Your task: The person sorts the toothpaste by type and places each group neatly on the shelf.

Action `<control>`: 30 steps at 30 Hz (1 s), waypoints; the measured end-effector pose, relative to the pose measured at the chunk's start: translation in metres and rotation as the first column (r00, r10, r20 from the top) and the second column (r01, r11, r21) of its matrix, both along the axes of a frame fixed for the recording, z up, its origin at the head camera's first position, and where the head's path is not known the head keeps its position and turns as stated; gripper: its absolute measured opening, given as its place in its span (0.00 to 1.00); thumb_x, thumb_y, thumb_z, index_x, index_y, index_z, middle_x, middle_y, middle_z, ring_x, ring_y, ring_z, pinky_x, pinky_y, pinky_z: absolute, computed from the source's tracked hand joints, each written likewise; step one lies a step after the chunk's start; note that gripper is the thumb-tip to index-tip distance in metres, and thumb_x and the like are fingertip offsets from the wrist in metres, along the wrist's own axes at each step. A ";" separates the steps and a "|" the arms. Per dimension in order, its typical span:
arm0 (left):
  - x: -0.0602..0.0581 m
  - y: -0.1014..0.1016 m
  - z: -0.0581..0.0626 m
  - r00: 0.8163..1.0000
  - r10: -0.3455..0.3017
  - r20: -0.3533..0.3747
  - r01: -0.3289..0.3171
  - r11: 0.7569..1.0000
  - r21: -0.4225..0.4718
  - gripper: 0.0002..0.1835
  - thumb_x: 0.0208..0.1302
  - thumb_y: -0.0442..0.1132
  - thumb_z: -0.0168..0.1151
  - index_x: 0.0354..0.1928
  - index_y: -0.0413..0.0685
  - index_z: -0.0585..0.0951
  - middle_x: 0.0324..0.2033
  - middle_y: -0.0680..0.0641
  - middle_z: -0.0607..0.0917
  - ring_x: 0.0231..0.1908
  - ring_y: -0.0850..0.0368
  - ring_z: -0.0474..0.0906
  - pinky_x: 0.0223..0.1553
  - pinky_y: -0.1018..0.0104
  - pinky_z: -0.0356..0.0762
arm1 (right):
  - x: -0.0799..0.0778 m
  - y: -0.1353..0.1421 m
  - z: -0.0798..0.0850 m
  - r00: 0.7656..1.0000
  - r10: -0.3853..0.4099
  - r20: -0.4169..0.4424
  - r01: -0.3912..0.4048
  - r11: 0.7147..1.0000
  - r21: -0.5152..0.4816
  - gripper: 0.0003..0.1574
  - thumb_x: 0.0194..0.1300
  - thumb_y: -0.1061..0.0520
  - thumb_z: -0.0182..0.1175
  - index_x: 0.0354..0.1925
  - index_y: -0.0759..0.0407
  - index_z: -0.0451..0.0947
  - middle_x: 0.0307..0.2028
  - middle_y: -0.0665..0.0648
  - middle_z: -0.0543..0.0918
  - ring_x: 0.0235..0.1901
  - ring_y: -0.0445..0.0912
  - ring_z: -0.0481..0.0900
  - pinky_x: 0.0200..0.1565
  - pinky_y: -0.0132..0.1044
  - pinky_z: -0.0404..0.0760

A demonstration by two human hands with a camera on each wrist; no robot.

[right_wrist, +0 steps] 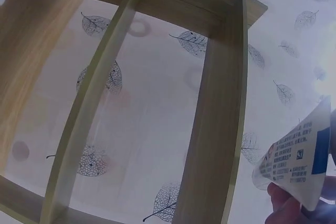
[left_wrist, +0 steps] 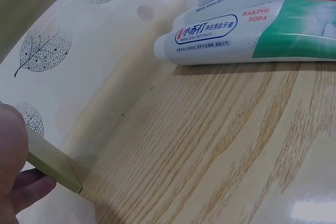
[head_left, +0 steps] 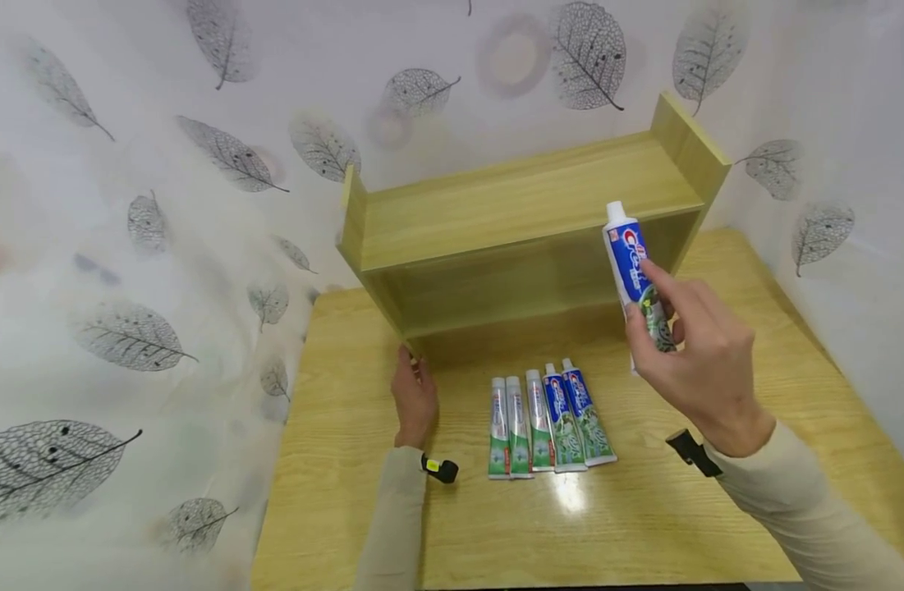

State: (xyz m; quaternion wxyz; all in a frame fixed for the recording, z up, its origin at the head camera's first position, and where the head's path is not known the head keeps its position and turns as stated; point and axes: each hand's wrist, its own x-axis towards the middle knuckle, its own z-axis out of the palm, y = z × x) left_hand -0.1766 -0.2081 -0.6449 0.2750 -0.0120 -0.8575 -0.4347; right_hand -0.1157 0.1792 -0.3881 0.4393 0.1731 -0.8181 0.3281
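Note:
In the head view my right hand grips a blue, white and green Crest toothpaste tube, its white cap pointing up, in front of the right part of a wooden shelf. The tube's printed white back and crimped end show in the right wrist view. My left hand grips the lower front edge of the shelf's left side panel, thumb and fingers on opposite faces. Between the hands lie three white-and-green toothpaste tubes and two blue-and-green tubes, side by side, caps toward the shelf.
The shelf stands at the back of a wood-grain table, against a wall with a leaf pattern. It has a middle board and raised sides. Another leaf-patterned wall runs along the left.

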 end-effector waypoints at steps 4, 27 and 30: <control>0.001 -0.001 0.002 1.000 -0.013 -0.015 0.013 1.000 -0.011 0.18 0.86 0.40 0.52 0.69 0.43 0.77 0.49 0.36 0.90 0.43 0.44 0.90 0.39 0.54 0.90 | -0.009 0.001 0.010 1.000 -0.003 -0.016 0.003 1.000 0.015 0.31 0.68 0.51 0.64 0.61 0.69 0.86 0.28 0.68 0.84 0.20 0.50 0.69 0.25 0.28 0.64; 0.001 0.001 -0.002 1.000 0.005 -0.001 -0.005 1.000 -0.007 0.18 0.85 0.37 0.52 0.68 0.39 0.77 0.50 0.34 0.89 0.46 0.41 0.90 0.41 0.50 0.91 | -0.072 0.019 0.051 0.988 -0.092 0.128 0.084 0.994 0.065 0.29 0.69 0.57 0.65 0.64 0.69 0.84 0.31 0.72 0.84 0.27 0.51 0.69 0.31 0.28 0.58; 0.000 0.000 -0.002 1.000 -0.003 -0.010 0.003 1.000 -0.012 0.18 0.85 0.36 0.52 0.70 0.39 0.76 0.52 0.34 0.89 0.47 0.42 0.90 0.42 0.51 0.91 | -0.076 0.019 0.059 0.985 -0.090 0.148 0.075 0.992 0.104 0.29 0.70 0.57 0.64 0.66 0.69 0.83 0.33 0.72 0.85 0.27 0.53 0.71 0.31 0.29 0.59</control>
